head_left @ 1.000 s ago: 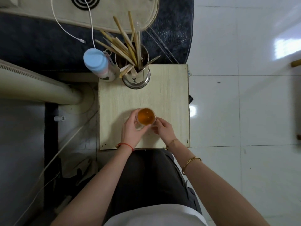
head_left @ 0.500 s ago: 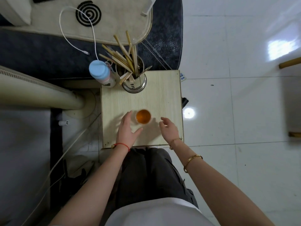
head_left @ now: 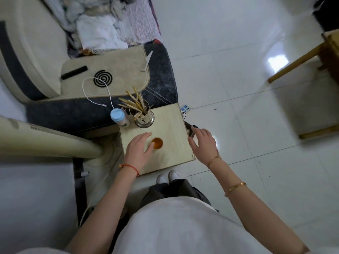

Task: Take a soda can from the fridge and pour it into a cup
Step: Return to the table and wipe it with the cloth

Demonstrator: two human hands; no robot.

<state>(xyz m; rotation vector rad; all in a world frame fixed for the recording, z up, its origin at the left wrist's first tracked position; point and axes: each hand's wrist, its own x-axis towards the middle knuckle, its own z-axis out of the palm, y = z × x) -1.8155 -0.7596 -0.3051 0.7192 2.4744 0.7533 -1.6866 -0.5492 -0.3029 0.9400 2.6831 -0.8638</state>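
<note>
A small clear cup point(head_left: 157, 143) holding orange liquid stands near the middle of a low pale wooden table point(head_left: 172, 125). My left hand point(head_left: 138, 148) lies flat and open just left of the cup, fingertips beside its rim. My right hand point(head_left: 202, 142) hovers open over the table's right edge, well apart from the cup. No soda can or fridge is in view.
At the table's back edge stand a metal holder of wooden chopsticks point(head_left: 144, 117) and a bottle with a light blue lid point(head_left: 118, 117). Behind are a dark sofa with a beige cushion point(head_left: 110, 76) and a white cable point(head_left: 95, 99). A wooden stool point(head_left: 311, 57) stands far right on the white tiles.
Both hands have let go of the cup and spread apart, the right one moving out past the table's right edge. The view has risen and pulled back, and my feet now show.
</note>
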